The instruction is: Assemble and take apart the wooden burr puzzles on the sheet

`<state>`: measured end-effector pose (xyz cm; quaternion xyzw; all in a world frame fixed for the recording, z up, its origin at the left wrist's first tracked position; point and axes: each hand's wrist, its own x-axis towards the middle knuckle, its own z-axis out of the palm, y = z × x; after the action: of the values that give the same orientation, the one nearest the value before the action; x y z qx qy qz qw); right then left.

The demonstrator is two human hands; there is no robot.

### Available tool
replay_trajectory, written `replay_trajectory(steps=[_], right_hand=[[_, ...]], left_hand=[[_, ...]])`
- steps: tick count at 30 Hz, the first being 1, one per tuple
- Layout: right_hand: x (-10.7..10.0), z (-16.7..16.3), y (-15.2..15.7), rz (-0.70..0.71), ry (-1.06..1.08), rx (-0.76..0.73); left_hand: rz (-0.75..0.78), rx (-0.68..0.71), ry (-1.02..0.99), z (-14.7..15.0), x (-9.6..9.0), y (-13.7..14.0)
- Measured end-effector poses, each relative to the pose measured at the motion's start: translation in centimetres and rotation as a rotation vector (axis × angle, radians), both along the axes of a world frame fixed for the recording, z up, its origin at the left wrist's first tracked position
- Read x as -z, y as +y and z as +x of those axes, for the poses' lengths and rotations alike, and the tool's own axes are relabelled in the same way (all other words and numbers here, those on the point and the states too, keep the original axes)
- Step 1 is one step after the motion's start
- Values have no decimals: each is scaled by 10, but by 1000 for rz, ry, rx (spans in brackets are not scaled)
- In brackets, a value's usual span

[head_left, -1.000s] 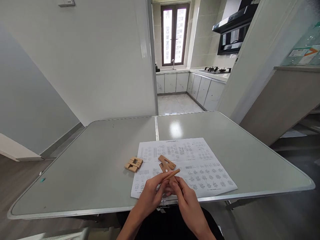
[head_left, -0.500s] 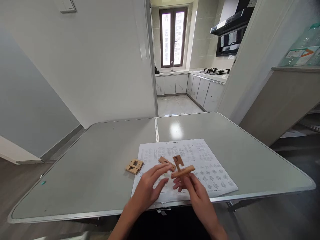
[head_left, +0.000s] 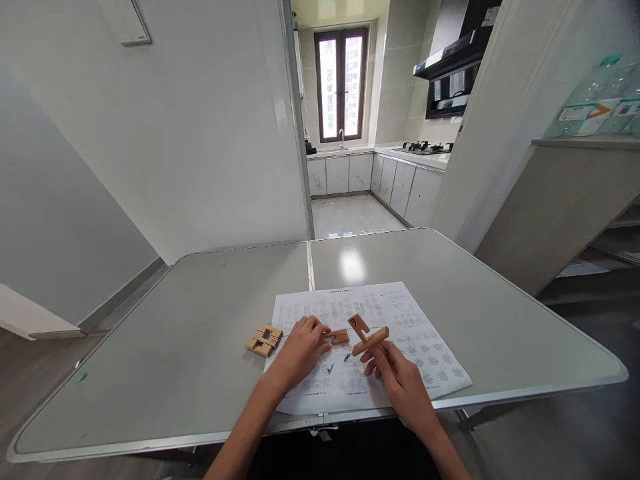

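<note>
My right hand (head_left: 397,377) is closed on a pair of joined wooden puzzle pieces (head_left: 371,340), which cross each other above the printed sheet (head_left: 425,333). One of them bears a dark mark on its upper end. Left of these, my left hand (head_left: 306,347) has its fingers closed on the end of a notched wooden puzzle piece (head_left: 341,337) over the sheet. That end is partly hidden by the fingers. Farther left, an assembled block of wooden pieces (head_left: 265,341) rests at the sheet's left edge, apart from both hands.
The sheet with small diagrams lies on a grey-green folding table (head_left: 200,320) with a metal rim and a centre seam. A small teal object (head_left: 82,377) sits near the left edge. Beyond the table are a white wall (head_left: 210,133) and a kitchen doorway.
My left hand has moved from hovering open over the sheet to gripping the notched piece, which has turned. The joined pieces remain in my right hand, slightly shifted. The view has tilted a little.
</note>
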<state>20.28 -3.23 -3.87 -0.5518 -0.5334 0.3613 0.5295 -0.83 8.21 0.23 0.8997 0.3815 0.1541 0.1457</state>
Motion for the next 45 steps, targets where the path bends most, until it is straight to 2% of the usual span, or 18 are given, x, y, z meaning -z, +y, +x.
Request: replay_trajectory(steps=[5,7,9,11,13,16,20,24,29,33,37,45], right_hand=[[1,0,0,4,-14,-11],[1,-1,0,5,-34,-3],[0,-2,-1,4,-62,3],[-2,-3,-1,2,-92,3],[-3,-4,-2,11,-116,1],[-5,-5,-3,42,-163,0],[-4,-6,-4,78,-218,-12],[-2,-8,-4,94,-261,-11],[1,-9,-5,125,-298,-1],[2,-9,-5,143,-325,7],[3,-9,-4,170,-345,18],[4,-9,-5,155,-351,-24]], left_hand=[[-18,-131,-57,0,-3,-10],[-71,-209,-148,0,-8,-19],[-271,-291,-417,4,-14,-33],[-510,-250,-664,13,-21,-50],[-700,-165,-770,26,-27,-66],[-815,-120,-805,47,-33,-80],[-796,-181,-861,66,-30,-84],[-784,-249,-901,72,-21,-86],[-864,-324,-969,73,-19,-89],[-921,-320,-972,74,-22,-86],[-860,-299,-938,74,-26,-88],[-686,-373,-851,77,-29,-96]])
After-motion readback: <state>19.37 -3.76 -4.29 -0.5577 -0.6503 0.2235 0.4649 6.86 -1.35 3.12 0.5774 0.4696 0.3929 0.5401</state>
